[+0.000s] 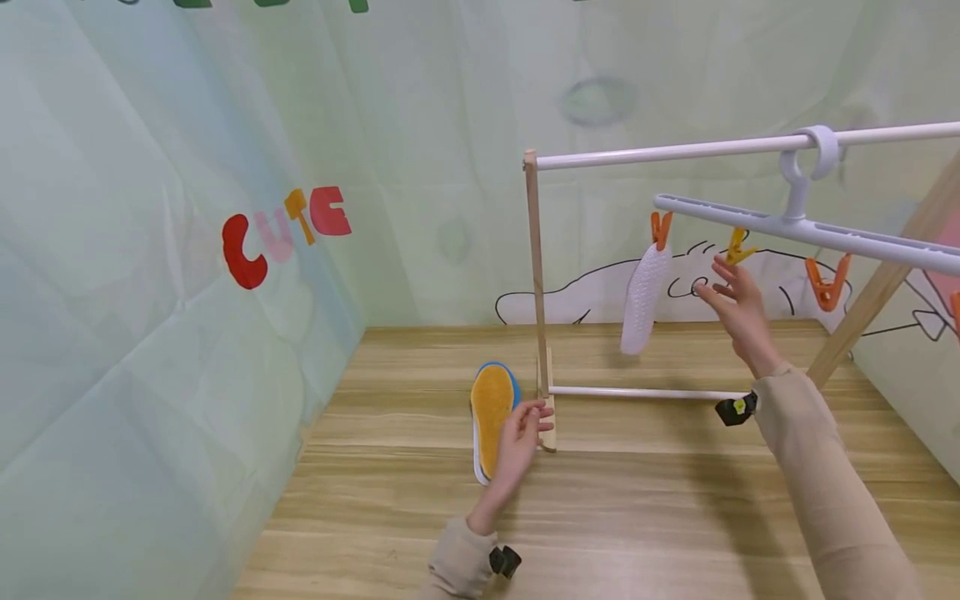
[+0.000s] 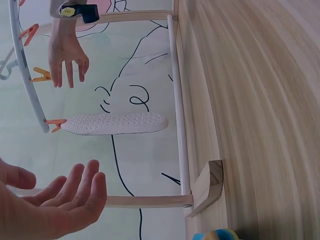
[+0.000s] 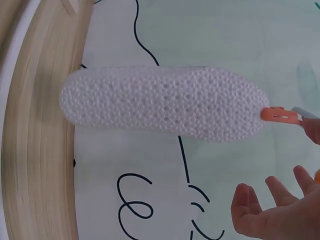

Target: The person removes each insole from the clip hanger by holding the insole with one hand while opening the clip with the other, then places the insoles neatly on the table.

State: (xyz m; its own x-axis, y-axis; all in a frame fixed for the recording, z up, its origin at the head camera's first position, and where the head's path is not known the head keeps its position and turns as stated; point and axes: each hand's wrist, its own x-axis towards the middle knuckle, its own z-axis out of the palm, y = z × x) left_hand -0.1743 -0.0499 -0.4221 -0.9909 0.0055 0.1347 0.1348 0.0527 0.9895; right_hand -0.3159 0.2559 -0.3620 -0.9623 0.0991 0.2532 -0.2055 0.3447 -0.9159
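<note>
A white dimpled insole (image 1: 646,300) hangs from an orange clip (image 1: 660,231) near the left end of a pale hanger (image 1: 757,221). My right hand (image 1: 738,312) is raised to the right of it, fingers loosely bent, just below a yellow clip (image 1: 738,248); the right wrist view shows nothing in its grasp. My left hand (image 1: 517,446) is low by the rack's left foot, fingers relaxed and holding nothing. Beside it, an orange-topped insole (image 1: 492,408) with blue and white edges lies on the wooden table. Close up, the hanging insole (image 3: 165,102) shows its bumpy face.
The hanger hooks over the white top bar (image 1: 675,152) of a wooden rack with a left post (image 1: 535,267) and a lower bar (image 1: 637,392). Another orange clip (image 1: 827,283) hangs to the right. A printed curtain (image 1: 420,208) stands behind and at the left.
</note>
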